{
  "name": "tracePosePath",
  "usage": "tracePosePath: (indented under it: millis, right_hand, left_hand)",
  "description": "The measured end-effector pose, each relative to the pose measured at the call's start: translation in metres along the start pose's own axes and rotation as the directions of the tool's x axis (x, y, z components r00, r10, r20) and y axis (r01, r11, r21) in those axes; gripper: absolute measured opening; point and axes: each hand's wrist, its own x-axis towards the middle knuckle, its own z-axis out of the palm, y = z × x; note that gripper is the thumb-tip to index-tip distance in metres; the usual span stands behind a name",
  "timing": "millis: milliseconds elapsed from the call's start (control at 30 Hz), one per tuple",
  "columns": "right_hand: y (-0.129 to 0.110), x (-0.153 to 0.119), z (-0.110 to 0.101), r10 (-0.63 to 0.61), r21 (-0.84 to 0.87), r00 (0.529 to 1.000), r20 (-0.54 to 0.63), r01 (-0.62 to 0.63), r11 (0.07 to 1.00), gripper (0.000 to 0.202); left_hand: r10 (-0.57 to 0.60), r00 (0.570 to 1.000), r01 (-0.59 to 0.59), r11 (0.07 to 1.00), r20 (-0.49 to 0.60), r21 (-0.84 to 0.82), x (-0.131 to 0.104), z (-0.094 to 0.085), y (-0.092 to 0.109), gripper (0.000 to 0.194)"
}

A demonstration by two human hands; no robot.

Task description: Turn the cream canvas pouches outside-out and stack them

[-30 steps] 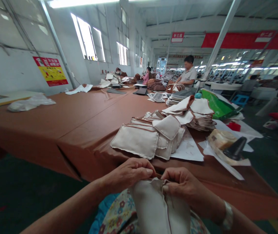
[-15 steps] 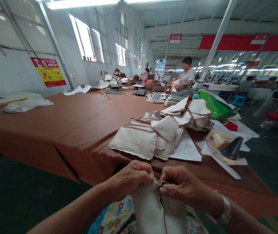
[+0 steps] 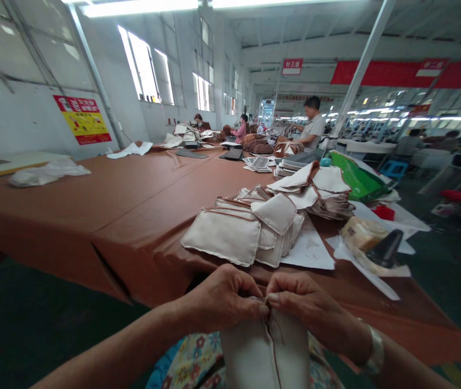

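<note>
A cream fabric piece (image 3: 250, 354) with a brown-edged seam down its middle hangs over my lap, in front of the table edge. My left hand (image 3: 226, 297) pinches its top edge just left of the seam. On the other side of the seam, my right hand (image 3: 305, 302) grips the same edge between thumb and fingers. The fingertips of both hands nearly meet at the top of the seam. Beyond them, a fanned stack of cream pieces with brown edges (image 3: 224, 232) lies on the brown-covered table (image 3: 145, 216).
Another cream pile (image 3: 330, 183) lies behind the stack. To the right are a green bag (image 3: 360, 175), a tape roll (image 3: 362, 232) and a black cone (image 3: 386, 248). A plastic bag (image 3: 48, 172) rests at far left. A person (image 3: 313, 127) stands at the table's far side.
My left hand has shifted right along the fabric's top edge, its thumb now at the seam. My right hand's fingertips have closed in over the seam's top.
</note>
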Motion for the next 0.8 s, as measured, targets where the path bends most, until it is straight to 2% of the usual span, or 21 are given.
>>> tracePosePath:
  millis: [200, 333, 500, 600, 667, 700, 767, 800]
  right_hand:
    - [0.004, 0.002, 0.002, -0.084, -0.105, 0.994, -0.071, 0.076, 0.992, 0.031]
    - [0.002, 0.0, -0.001, -0.113, -0.111, 0.992, -0.05, 0.107, 0.988, 0.022]
    - [0.003, 0.004, 0.002, -0.062, -0.104, 0.988, -0.141, 0.048, 0.993, 0.007]
    - [0.006, 0.004, 0.008, -0.146, -0.173, 0.974, -0.176, 0.116, 0.978, 0.004]
    - [0.006, 0.001, 0.012, -0.323, -0.306, 0.933, -0.157, 0.265, 0.914, 0.008]
    - [0.007, -0.001, 0.013, -0.435, -0.392, 0.893, -0.117, 0.361, 0.846, 0.01]
    - [0.009, -0.005, 0.013, -0.611, -0.54, 0.791, 0.028, 0.527, 0.656, 0.015]
    - [0.01, -0.007, 0.012, -0.654, -0.591, 0.749, 0.108, 0.577, 0.563, 0.017]
  left_hand:
    - [-0.034, 0.999, 0.033, 0.999, -0.038, -0.026, -0.001, 0.002, 0.009, 0.019]
    - [-0.013, 0.999, 0.012, 1.0, -0.05, -0.017, -0.003, 0.004, 0.007, 0.019]
    - [-0.008, 1.0, 0.008, 0.999, -0.005, 0.043, -0.001, 0.003, 0.001, 0.024]
    - [-0.02, 1.0, 0.019, 0.999, 0.025, 0.031, 0.001, 0.002, -0.005, 0.021]
    - [-0.008, 1.0, 0.008, 1.0, 0.021, -0.01, 0.001, 0.003, -0.007, 0.019]
    - [-0.009, 1.0, 0.009, 0.999, 0.012, -0.035, 0.0, 0.004, -0.008, 0.018]
    - [-0.035, 0.999, 0.033, 0.994, -0.014, -0.104, -0.002, 0.005, -0.009, 0.018]
    - [-0.054, 0.998, 0.05, 0.987, -0.025, -0.151, -0.003, 0.006, -0.008, 0.017]
